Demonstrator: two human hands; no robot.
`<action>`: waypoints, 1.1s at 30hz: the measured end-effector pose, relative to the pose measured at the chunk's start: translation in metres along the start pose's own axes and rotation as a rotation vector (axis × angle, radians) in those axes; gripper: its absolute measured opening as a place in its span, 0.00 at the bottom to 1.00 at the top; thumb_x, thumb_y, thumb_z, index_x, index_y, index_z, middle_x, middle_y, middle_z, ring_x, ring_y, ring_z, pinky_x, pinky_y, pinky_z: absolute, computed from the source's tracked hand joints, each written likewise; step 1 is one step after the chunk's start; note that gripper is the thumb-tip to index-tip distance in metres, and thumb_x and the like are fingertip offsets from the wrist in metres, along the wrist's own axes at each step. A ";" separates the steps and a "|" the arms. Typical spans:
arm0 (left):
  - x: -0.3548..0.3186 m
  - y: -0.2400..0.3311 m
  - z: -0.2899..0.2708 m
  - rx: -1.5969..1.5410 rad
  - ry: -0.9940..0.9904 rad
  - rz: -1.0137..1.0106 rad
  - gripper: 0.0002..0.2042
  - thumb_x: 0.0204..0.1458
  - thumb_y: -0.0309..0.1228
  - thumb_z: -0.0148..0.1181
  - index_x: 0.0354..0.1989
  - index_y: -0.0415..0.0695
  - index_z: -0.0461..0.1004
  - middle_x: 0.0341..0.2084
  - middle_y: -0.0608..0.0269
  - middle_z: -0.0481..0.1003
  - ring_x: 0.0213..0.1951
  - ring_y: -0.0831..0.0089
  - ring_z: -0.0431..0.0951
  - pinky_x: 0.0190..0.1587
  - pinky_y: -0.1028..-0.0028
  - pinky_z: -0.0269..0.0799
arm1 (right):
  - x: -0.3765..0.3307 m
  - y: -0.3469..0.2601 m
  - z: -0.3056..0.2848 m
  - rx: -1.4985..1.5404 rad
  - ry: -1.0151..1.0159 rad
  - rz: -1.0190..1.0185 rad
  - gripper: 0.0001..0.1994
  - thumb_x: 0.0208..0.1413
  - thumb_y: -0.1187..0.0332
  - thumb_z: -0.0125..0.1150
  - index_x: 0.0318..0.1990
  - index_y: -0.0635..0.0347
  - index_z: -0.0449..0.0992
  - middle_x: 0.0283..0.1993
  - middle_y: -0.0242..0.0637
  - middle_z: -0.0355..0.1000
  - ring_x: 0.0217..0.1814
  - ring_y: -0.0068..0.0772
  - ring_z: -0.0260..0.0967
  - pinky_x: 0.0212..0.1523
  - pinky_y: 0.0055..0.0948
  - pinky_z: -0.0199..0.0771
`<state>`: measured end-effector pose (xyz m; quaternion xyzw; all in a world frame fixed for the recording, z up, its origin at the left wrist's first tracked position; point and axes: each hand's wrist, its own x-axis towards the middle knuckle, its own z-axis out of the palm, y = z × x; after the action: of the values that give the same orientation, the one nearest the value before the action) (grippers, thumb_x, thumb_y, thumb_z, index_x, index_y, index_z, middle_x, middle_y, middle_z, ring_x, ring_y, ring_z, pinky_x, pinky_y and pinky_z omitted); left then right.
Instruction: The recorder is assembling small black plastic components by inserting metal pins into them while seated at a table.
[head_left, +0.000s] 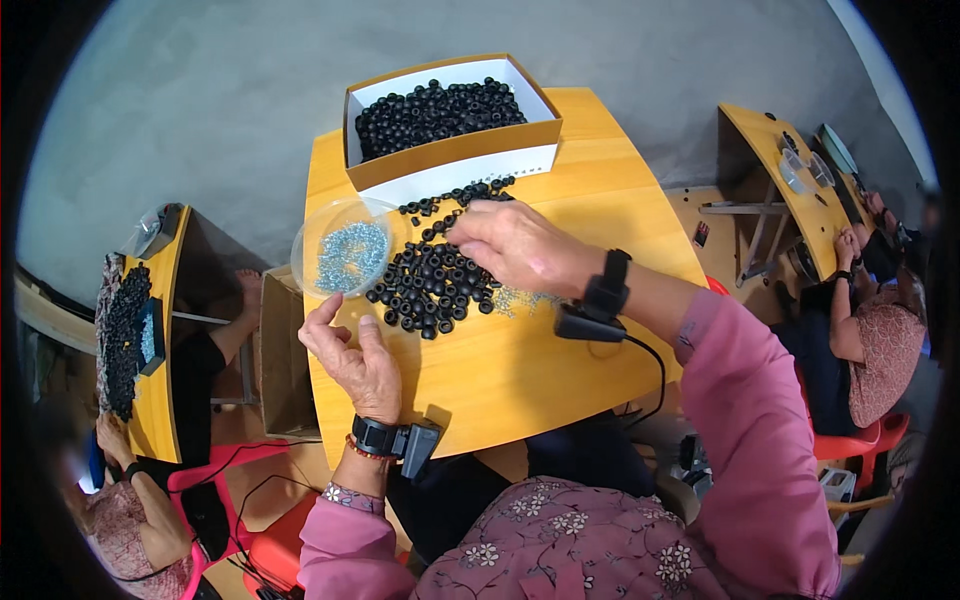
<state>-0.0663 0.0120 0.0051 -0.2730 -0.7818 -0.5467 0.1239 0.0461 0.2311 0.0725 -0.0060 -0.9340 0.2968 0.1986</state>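
Note:
On the wooden table (pixel 560 370) lies a loose pile of small black round pieces with holes (pixel 440 275). My right hand (pixel 515 245) is over the pile's upper right part, fingers bent and drawn together; whatever they hold is hidden. A clear round plastic bowl (pixel 302 262) with many tiny shiny silver-blue pieces (pixel 352 255) sits left of the pile. Just below that bowl, my left hand (pixel 355 365) has its thumb and fingers apart, with nothing visible between them. More tiny shiny pieces (pixel 520 300) are scattered by my right wrist.
A brown-and-white box (pixel 460 155) full of black pieces stands at the table's far edge. A cardboard box (pixel 285 350) stands left of the table. Other people work at a left table (pixel 165 400) and a right table (pixel 800 215). A cable (pixel 660 375) hangs from my right wrist device.

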 end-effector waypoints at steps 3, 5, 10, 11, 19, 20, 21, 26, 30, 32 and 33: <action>-0.002 -0.009 -0.003 -0.058 0.027 -0.040 0.18 0.50 0.20 0.60 0.50 0.40 0.67 0.43 0.60 0.65 0.37 0.70 0.62 0.43 0.70 0.64 | -0.029 -0.010 0.002 0.010 -0.002 -0.030 0.05 0.56 0.72 0.61 0.37 0.63 0.77 0.33 0.42 0.72 0.35 0.48 0.73 0.35 0.41 0.74; -0.002 -0.014 0.002 -0.078 0.020 -0.048 0.17 0.50 0.21 0.60 0.49 0.39 0.66 0.43 0.60 0.65 0.37 0.71 0.62 0.43 0.70 0.64 | -0.049 -0.019 0.006 -0.120 -0.131 0.051 0.05 0.54 0.71 0.62 0.35 0.62 0.77 0.32 0.42 0.71 0.36 0.49 0.73 0.36 0.42 0.74; -0.003 -0.015 0.004 -0.105 0.019 -0.050 0.16 0.51 0.22 0.60 0.48 0.39 0.66 0.41 0.61 0.66 0.37 0.72 0.61 0.43 0.70 0.64 | -0.057 -0.011 0.018 -0.191 -0.126 0.137 0.08 0.54 0.66 0.63 0.33 0.61 0.76 0.33 0.40 0.71 0.36 0.48 0.73 0.36 0.45 0.72; -0.003 -0.015 0.004 -0.113 0.013 -0.056 0.15 0.51 0.22 0.60 0.47 0.39 0.67 0.41 0.61 0.66 0.36 0.72 0.61 0.42 0.71 0.64 | -0.056 -0.011 0.017 -0.199 -0.143 0.147 0.08 0.54 0.66 0.63 0.33 0.61 0.76 0.34 0.40 0.71 0.36 0.48 0.73 0.36 0.46 0.72; -0.002 -0.012 0.005 -0.154 0.009 -0.054 0.15 0.50 0.20 0.62 0.46 0.39 0.69 0.39 0.62 0.66 0.36 0.73 0.62 0.42 0.72 0.64 | -0.051 -0.015 0.020 -0.308 -0.203 0.104 0.08 0.55 0.65 0.61 0.33 0.61 0.75 0.34 0.40 0.69 0.35 0.47 0.73 0.34 0.45 0.70; -0.002 -0.014 0.005 -0.158 0.003 -0.052 0.14 0.50 0.20 0.63 0.46 0.39 0.69 0.39 0.62 0.67 0.38 0.73 0.63 0.43 0.72 0.64 | -0.050 -0.017 0.019 -0.300 -0.193 0.098 0.08 0.55 0.65 0.62 0.33 0.61 0.75 0.34 0.39 0.70 0.34 0.48 0.73 0.33 0.45 0.71; -0.002 -0.014 0.004 -0.162 -0.003 -0.049 0.14 0.50 0.20 0.63 0.45 0.39 0.69 0.38 0.62 0.67 0.39 0.73 0.64 0.43 0.72 0.64 | -0.051 -0.018 0.019 -0.293 -0.184 0.092 0.08 0.55 0.65 0.62 0.32 0.60 0.75 0.34 0.39 0.70 0.34 0.48 0.73 0.33 0.44 0.71; -0.005 0.005 0.000 -0.369 -0.023 -0.017 0.07 0.55 0.22 0.61 0.40 0.38 0.72 0.27 0.67 0.72 0.30 0.77 0.70 0.37 0.77 0.70 | -0.075 -0.073 0.004 0.113 -0.017 0.072 0.07 0.56 0.68 0.65 0.36 0.63 0.77 0.30 0.37 0.74 0.29 0.35 0.73 0.30 0.33 0.71; -0.040 0.040 -0.018 -0.474 -0.258 -0.027 0.03 0.56 0.23 0.60 0.37 0.37 0.76 0.31 0.61 0.78 0.31 0.76 0.75 0.38 0.76 0.72 | -0.108 -0.095 0.021 0.593 0.081 0.324 0.09 0.59 0.68 0.63 0.37 0.66 0.78 0.26 0.33 0.75 0.26 0.22 0.70 0.27 0.26 0.70; -0.059 0.052 -0.021 -0.458 -0.366 0.016 0.04 0.57 0.22 0.60 0.38 0.36 0.76 0.29 0.62 0.76 0.31 0.76 0.74 0.37 0.76 0.72 | -0.110 -0.095 0.023 0.689 0.062 0.452 0.09 0.60 0.68 0.63 0.37 0.66 0.78 0.26 0.30 0.74 0.25 0.18 0.69 0.26 0.23 0.69; -0.066 0.056 -0.020 -0.470 -0.405 -0.005 0.04 0.57 0.22 0.60 0.38 0.35 0.76 0.29 0.62 0.76 0.31 0.76 0.74 0.37 0.76 0.72 | -0.110 -0.094 0.025 0.784 0.043 0.576 0.09 0.61 0.67 0.62 0.36 0.66 0.78 0.26 0.28 0.73 0.25 0.15 0.67 0.25 0.21 0.68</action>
<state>0.0174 -0.0120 0.0238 -0.3958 -0.6433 -0.6473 -0.1025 0.1481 0.1255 0.0656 -0.1951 -0.7078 0.6691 0.1151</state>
